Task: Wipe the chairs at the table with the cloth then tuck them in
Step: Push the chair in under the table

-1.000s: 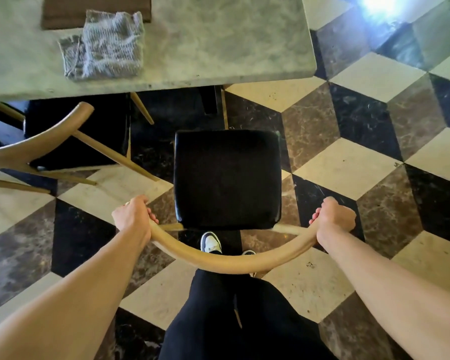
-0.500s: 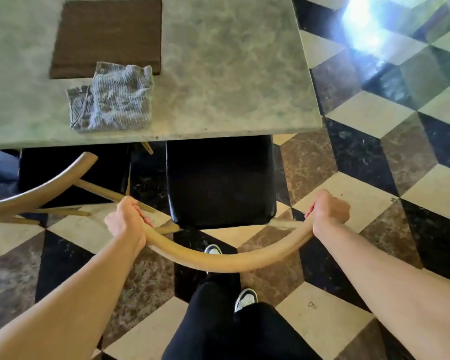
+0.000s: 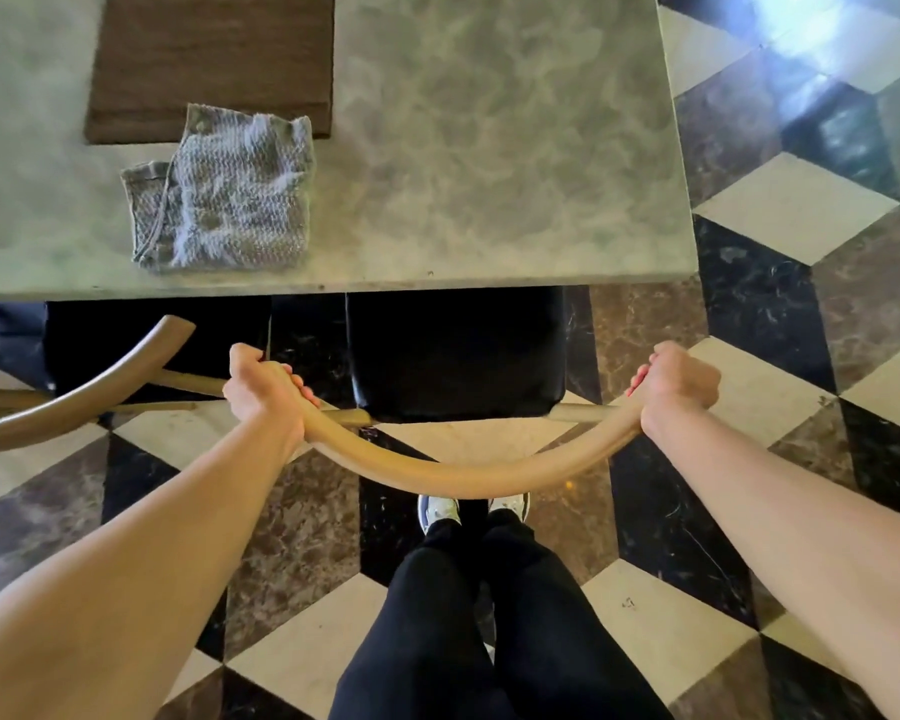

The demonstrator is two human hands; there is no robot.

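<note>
Chair [image 3: 468, 475]: curved wooden backrest nearest the person, black seat partly under the tabletop [image 3: 489, 148] edge.
Left hand [image 3: 263, 392]: grip wrapped round the backrest's left end.
Right hand [image 3: 679, 387]: grip wrapped round its right end.
Cloth [image 3: 230, 200]: grey, folded, on the tabletop beyond the chair, overlapping a brown placemat [image 3: 209, 54].

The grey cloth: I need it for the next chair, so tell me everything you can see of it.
The grey cloth is a knitted-looking, loosely folded rag, crumpled, with a darker hemmed flap showing at its left side. It lies flat on the marbled tabletop near the front edge, its top corner overlapping the brown mat. Neither hand touches it.
</note>
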